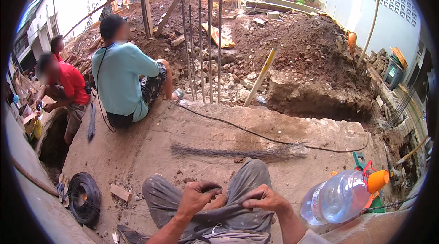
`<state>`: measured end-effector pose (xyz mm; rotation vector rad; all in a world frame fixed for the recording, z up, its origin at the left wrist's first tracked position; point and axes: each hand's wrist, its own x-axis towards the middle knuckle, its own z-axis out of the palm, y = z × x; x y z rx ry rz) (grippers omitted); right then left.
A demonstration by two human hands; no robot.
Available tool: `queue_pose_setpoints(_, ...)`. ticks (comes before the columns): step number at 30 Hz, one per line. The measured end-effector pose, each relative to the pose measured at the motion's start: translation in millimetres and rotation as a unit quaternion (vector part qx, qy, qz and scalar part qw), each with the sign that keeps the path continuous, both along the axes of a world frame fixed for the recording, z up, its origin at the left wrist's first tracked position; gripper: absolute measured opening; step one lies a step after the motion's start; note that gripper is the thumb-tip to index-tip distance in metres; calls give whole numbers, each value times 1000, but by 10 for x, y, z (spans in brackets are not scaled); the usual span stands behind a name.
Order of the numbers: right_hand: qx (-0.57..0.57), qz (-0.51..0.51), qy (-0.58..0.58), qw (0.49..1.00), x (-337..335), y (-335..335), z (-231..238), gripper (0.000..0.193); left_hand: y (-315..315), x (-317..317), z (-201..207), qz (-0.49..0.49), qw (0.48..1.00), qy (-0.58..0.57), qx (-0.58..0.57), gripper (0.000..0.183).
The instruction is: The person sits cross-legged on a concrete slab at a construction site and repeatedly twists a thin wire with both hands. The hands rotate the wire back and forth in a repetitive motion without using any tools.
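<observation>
I sit on a dusty concrete slab (151, 143) with my knees bent in grey, dirt-stained trousers (249, 180). Above my lap my left hand (197, 197) is closed, thumb and fingers pinched together. Facing it across a short gap, my right hand (267, 198) is pinched too. Anything thin between the fingertips is too fine to make out. Just beyond my knees lies a loose bundle of thin dark wire (228, 151), stretched crosswise. A coil of black wire (85, 198) rests at the left.
A clear plastic water jug (336, 197) with an orange cup (378, 180) lies at my right. Left are a brick piece (121, 193) and a pit (52, 148). Two people in red and one in teal (121, 75) sit or crouch nearby. Upright steel bars (201, 56) stand ahead.
</observation>
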<state>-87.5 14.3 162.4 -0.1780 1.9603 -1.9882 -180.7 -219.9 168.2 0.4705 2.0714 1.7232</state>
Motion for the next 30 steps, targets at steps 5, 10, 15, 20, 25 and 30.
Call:
queue_pose_setpoints(5, 378, 129, 98, 912, -74, -44, 115, 28, 15, 4, -9, -34, 985, 150, -82, 14)
queue_pose_setpoints(10, 496, -79, 79, 861, -11, -379, -257, 24, -35, 40, -103, 10, 975, 157, -155, 16)
queue_pose_setpoints(15, 233, -347, 77, 905, 17, -532, -436, 18, -58, 47, -196, 58, 988, 69, -127, 14)
queue_pose_setpoints(20, -98, -281, -94, 950, 77, -257, -190, 17, -65, 16, -65, 29, 996, 31, -83, 15)
queue_pose_setpoints(25, 104, -27, 26, 994, 66, 86, 23, 21, -74, 13, -56, -32, 997, 33, -68, 16)
queue_pose_setpoints(30, 495, 35, 41, 867, 47, -174, -38, 30, -42, 47, -73, -44, 981, 112, -150, 18)
